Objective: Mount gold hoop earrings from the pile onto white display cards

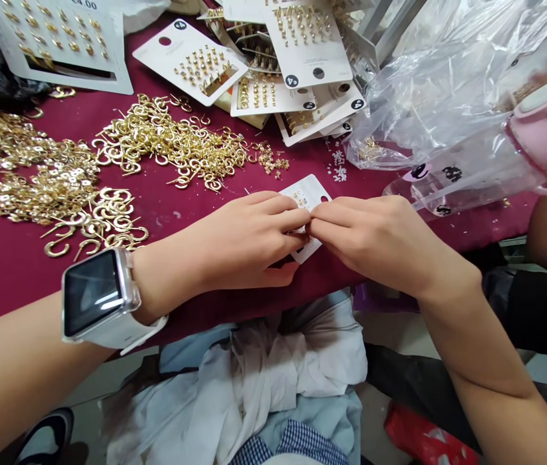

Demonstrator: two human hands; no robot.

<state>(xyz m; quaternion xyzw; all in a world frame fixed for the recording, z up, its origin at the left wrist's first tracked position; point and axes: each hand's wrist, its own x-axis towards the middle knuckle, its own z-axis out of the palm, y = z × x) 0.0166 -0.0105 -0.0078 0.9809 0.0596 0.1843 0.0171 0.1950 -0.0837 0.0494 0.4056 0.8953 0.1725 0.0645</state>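
A white earring card point(319, 188) with a dark hole and a few small shiny pieces lies tilted at the table's near edge, partly covered by my fingers. My left hand point(248, 236), below a wrist with a white-strapped watch, is closed on the card's left side. From the right, my right hand point(370, 236) meets it with fingers pinched together over the card; whatever is between those fingertips is hidden. Just beyond the hands lie a heap of gold hoop earrings point(171, 142) and a small cluster of tiny gold pieces point(273, 160).
A bigger gold heap point(26, 168) spreads at the left. Filled earring cards point(312, 61) are stacked at the back, another card point(125, 58) at the back left. Clear plastic bags point(433, 97) and a pink-topped clear bottle point(476, 174) crowd the right.
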